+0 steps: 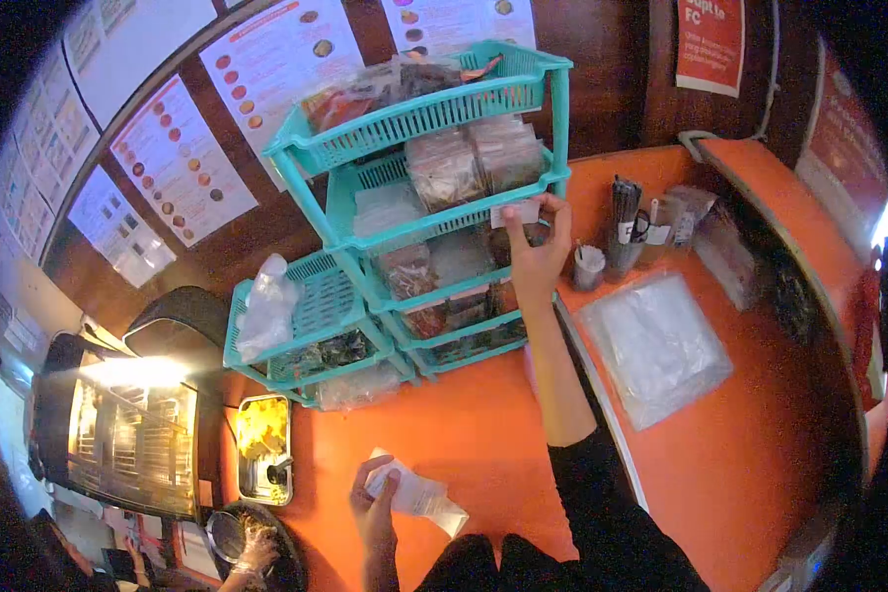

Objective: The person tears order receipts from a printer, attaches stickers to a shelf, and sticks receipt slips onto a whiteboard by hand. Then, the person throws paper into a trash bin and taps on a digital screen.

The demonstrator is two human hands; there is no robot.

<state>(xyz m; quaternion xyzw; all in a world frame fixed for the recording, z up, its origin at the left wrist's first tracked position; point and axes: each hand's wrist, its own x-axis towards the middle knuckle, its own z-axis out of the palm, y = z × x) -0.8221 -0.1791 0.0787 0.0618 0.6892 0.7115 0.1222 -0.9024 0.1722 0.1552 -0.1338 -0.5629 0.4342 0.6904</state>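
My left hand (373, 501) is low in the middle, its fingers closed round a curled white paper strip (419, 495) that bends down at its free end. Faint print seems to show on the strip, too small to read. Reaching up and forward, my right hand (538, 261) pinches a small white paper slip (515, 213) between thumb and fingers. That hand is in front of a teal tiered basket rack (331, 202), close to the edge of its second tier. Packets in clear plastic (444, 168) fill that tier.
Folded clear plastic bags (661, 345) lie on the orange counter (444, 414), right of my forearm. Behind them stand a cup (589, 266) and a holder with black straws (625, 232). At left are a metal tray (264, 483), a lit display case (133, 434) and another person's hand (259, 549).
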